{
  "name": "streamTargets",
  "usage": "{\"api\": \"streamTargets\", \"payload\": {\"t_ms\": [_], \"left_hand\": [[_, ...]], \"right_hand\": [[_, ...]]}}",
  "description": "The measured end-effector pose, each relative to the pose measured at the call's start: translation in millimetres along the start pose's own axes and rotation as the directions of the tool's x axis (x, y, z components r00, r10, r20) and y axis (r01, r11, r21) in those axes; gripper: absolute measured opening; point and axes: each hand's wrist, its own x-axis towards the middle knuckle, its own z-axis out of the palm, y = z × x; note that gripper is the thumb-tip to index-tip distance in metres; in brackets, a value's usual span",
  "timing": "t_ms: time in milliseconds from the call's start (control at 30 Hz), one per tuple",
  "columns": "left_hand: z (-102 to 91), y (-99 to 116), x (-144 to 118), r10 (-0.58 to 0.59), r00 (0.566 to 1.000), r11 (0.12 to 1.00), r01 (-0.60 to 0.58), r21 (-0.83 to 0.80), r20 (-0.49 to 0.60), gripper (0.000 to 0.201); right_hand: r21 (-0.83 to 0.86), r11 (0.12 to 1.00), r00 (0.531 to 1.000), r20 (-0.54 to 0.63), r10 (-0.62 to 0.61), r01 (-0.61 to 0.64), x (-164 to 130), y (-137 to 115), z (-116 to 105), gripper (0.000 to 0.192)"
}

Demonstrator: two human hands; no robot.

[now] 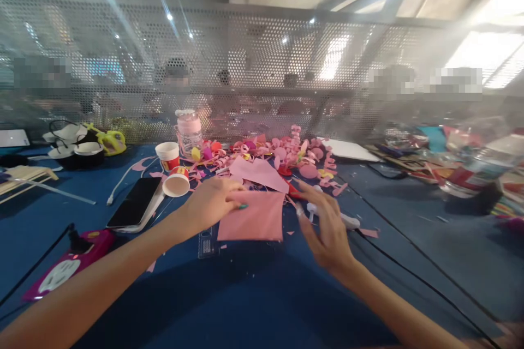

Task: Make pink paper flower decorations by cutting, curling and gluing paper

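My left hand (pixel 213 202) is closed on the upper left part of a pink paper sheet (pixel 256 221), its thumb lying on top. A second, lighter pink paper piece (pixel 262 173) with an uneven edge lies just behind. My right hand (pixel 325 223) is open to the right of the sheet, fingers apart. Its fingertips are near a red handle (pixel 293 191), perhaps of scissors, partly hidden by the papers. Beside that hand lies a white glue gun (pixel 347 221), partly covered by the fingers, with a black cord.
Pink paper curls and discs (pixel 309 172) are heaped behind the papers. Left of my left hand are paper cups (pixel 167 150), a phone (pixel 137 203) and a magenta power strip (pixel 88 237). A clear bottle (pixel 188 133) stands behind; a perforated metal screen (pixel 254 43) closes the table's back.
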Motion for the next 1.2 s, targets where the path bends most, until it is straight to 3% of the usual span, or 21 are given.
{"api": "streamTargets", "payload": {"t_ms": [33, 67, 100, 167, 200, 267, 300, 400, 500, 567, 600, 700, 800, 900, 1200], "left_hand": [[-2.7, -1.0, -1.1, 0.043, 0.989, 0.997, -0.035, 0.062, -0.142, 0.014], [-3.9, -2.7, -2.4, 0.096, 0.953, 0.989, -0.059, 0.135, -0.287, 0.018], [-3.9, -5.0, -4.0, 0.166, 0.900, 0.974, -0.086, 0.209, -0.404, 0.021], [-0.2, -10.5, -7.1, 0.355, 0.815, 0.918, -0.213, 0.334, -0.458, 0.023], [3.0, -13.3, -8.4, 0.436, 0.793, 0.881, -0.280, 0.380, -0.426, 0.024], [10.8, -18.0, -9.3, 0.548, 0.721, 0.817, -0.355, 0.454, -0.423, 0.030], [15.0, -19.7, -9.0, 0.575, 0.706, 0.797, -0.369, 0.478, -0.413, 0.032], [26.3, -22.5, -5.0, 0.527, 0.773, 0.813, -0.338, 0.474, -0.353, 0.036], [31.8, -24.1, 1.4, 0.306, 0.835, 0.936, -0.178, 0.303, -0.457, 0.047], [31.0, -25.1, 5.4, 0.064, 0.846, 0.998, -0.049, 0.041, -0.529, 0.047], [29.7, -25.4, 7.2, -0.066, 0.856, 0.992, 0.001, -0.125, -0.513, 0.046], [25.3, -24.9, 11.2, -0.300, 0.912, 0.826, 0.101, -0.555, -0.280, 0.053], [25.2, -23.2, 13.7, -0.360, 0.927, 0.654, 0.172, -0.737, -0.104, 0.070], [28.6, -22.4, 14.6, -0.425, 0.902, 0.566, 0.202, -0.799, -0.073, 0.067], [35.5, -19.2, 13.2, -0.419, 0.908, 0.507, 0.224, -0.832, -0.011, 0.038]], "right_hand": [[0.072, 0.990, 0.989, -0.070, 0.129, -0.124, 11.8, 2.7, -0.2, 0.038], [0.187, 0.951, 0.963, -0.065, 0.263, -0.247, 24.3, 4.9, 0.1, 0.044], [0.329, 0.880, 0.939, 0.076, 0.336, -0.342, 36.5, 6.5, 1.0, 0.051], [0.527, 0.698, 0.870, 0.371, 0.323, -0.484, 56.8, 7.7, 4.3, 0.070], [0.584, 0.611, 0.838, 0.463, 0.290, -0.534, 63.4, 7.7, 6.6, 0.077], [0.657, 0.469, 0.803, 0.536, 0.260, -0.591, 68.6, 7.8, 12.3, 0.083], [0.683, 0.409, 0.796, 0.542, 0.270, -0.605, 67.6, 8.5, 15.5, 0.080], [0.730, 0.258, 0.766, 0.543, 0.345, -0.633, 57.3, 14.6, 24.4, 0.059], [0.761, 0.145, 0.742, 0.543, 0.392, -0.633, 46.8, 23.4, 30.1, 0.050], [0.773, 0.105, 0.739, 0.545, 0.396, -0.626, 42.8, 26.5, 32.3, 0.047], [0.775, 0.096, 0.741, 0.549, 0.386, -0.624, 41.5, 26.5, 33.2, 0.045], [0.782, 0.104, 0.759, 0.550, 0.348, -0.614, 39.5, 20.3, 34.1, 0.042], [0.784, 0.130, 0.771, 0.543, 0.333, -0.608, 38.1, 11.8, 32.8, 0.037], [0.783, 0.130, 0.774, 0.548, 0.319, -0.608, 37.3, 8.7, 30.7, 0.037], [0.769, 0.152, 0.734, 0.502, 0.457, -0.621, 38.6, 17.7, 31.9, 0.029]]}}
